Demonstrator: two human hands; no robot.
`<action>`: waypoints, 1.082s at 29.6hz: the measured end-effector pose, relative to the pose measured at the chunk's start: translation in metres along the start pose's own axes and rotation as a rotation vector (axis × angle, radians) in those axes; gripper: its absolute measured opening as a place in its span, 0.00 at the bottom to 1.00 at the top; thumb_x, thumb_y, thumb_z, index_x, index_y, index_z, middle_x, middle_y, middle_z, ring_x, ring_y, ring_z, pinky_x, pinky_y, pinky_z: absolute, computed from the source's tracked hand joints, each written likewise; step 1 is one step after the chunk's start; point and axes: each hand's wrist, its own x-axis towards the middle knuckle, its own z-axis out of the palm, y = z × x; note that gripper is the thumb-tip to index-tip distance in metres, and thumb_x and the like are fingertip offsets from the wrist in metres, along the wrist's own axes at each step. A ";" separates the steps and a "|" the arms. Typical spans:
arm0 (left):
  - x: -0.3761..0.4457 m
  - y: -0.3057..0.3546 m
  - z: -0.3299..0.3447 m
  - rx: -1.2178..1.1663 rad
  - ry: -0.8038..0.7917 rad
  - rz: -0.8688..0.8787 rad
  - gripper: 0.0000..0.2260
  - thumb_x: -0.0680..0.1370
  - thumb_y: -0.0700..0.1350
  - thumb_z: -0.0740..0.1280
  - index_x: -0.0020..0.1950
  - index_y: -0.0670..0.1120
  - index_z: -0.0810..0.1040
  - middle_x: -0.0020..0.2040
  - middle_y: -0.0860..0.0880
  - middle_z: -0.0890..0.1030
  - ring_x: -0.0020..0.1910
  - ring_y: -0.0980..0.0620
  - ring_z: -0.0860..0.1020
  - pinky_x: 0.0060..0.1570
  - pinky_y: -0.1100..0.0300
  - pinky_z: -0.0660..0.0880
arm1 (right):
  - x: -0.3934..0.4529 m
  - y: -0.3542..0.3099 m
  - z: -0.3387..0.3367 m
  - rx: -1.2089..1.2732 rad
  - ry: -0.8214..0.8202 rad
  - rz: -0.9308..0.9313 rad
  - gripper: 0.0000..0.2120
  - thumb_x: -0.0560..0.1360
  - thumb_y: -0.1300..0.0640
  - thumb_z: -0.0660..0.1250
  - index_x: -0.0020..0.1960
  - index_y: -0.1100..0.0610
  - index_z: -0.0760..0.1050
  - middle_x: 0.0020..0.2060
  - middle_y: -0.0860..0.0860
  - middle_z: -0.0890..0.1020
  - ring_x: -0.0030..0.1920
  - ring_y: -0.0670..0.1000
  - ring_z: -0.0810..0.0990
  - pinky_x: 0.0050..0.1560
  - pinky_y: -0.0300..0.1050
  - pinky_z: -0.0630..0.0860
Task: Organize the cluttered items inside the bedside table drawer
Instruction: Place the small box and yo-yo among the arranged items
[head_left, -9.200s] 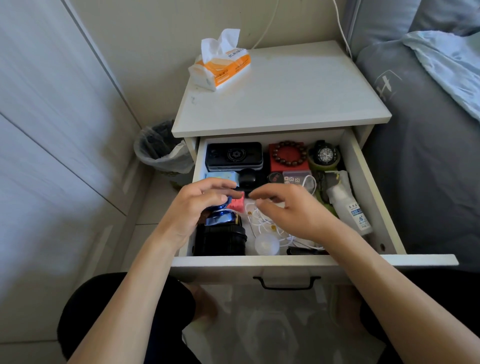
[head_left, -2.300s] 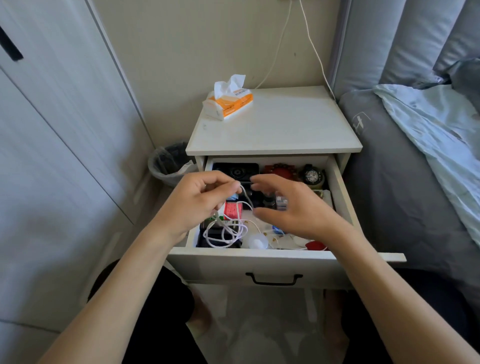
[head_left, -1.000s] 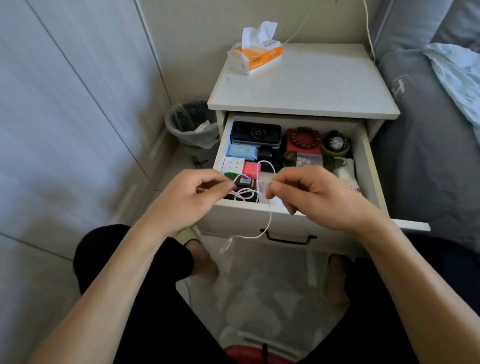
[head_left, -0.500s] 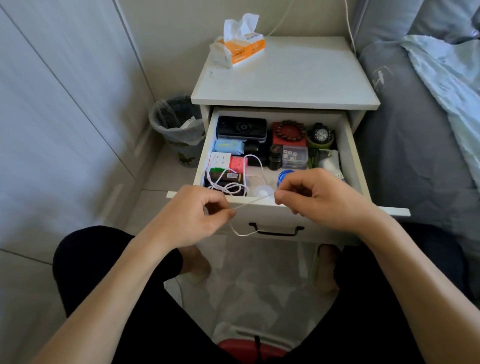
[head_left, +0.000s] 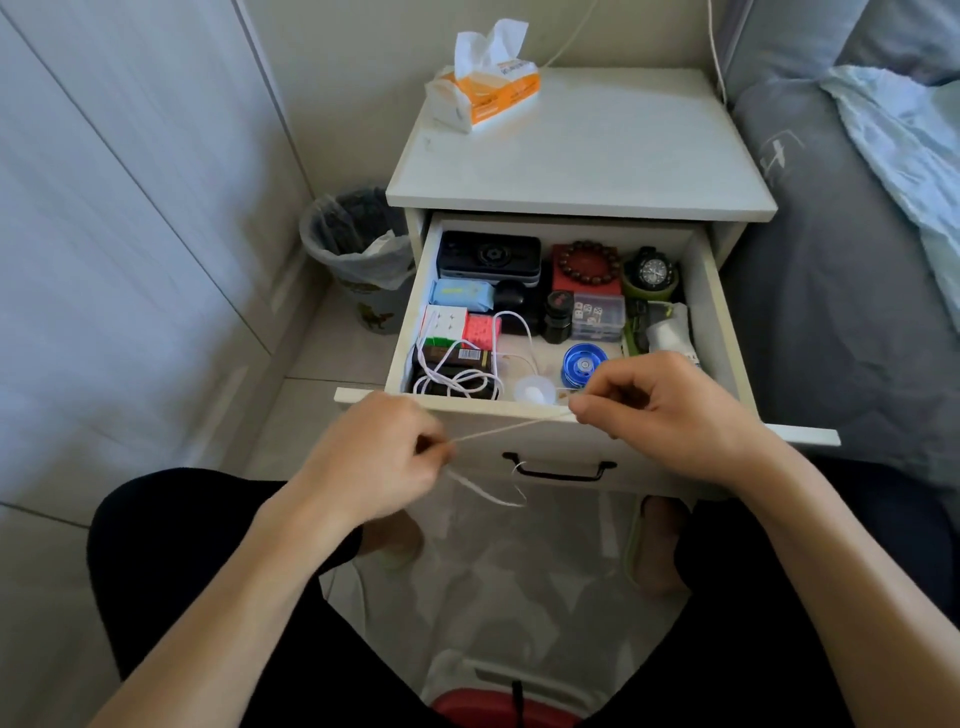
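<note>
While the drawer (head_left: 566, 415) stands pulled out, a thin white string (head_left: 511, 427) is pinched taut between the left hand (head_left: 374, 457) and right hand (head_left: 670, 410), just before the drawer front, its loose end dangling below.

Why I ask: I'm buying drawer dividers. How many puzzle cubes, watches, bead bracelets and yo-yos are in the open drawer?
Puzzle cubes: 2, the white-faced cube and the pink cube
Watches: 1, the black watch
Bead bracelets: 1, the brown bracelet on a red box
Yo-yos: 1, the blue yo-yo
Total: 5
</note>
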 end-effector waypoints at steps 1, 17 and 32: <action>-0.003 -0.006 0.003 0.062 -0.069 -0.047 0.10 0.77 0.54 0.70 0.43 0.49 0.85 0.35 0.54 0.82 0.38 0.52 0.79 0.39 0.56 0.75 | -0.001 0.005 -0.003 -0.001 -0.005 0.022 0.12 0.76 0.49 0.69 0.35 0.52 0.78 0.29 0.49 0.77 0.29 0.43 0.72 0.33 0.38 0.69; 0.006 0.001 0.010 0.017 0.086 -0.065 0.11 0.72 0.59 0.71 0.49 0.55 0.83 0.44 0.59 0.82 0.48 0.55 0.80 0.43 0.58 0.74 | -0.011 0.013 0.000 0.075 -0.008 -0.043 0.06 0.76 0.54 0.68 0.41 0.52 0.78 0.32 0.49 0.80 0.33 0.48 0.76 0.37 0.48 0.75; 0.014 0.030 0.012 -0.336 0.155 0.085 0.11 0.70 0.56 0.74 0.51 0.59 0.82 0.41 0.65 0.80 0.32 0.58 0.77 0.34 0.66 0.71 | -0.004 0.012 0.011 0.172 -0.014 -0.105 0.11 0.78 0.64 0.65 0.51 0.48 0.71 0.38 0.46 0.84 0.35 0.52 0.78 0.37 0.49 0.76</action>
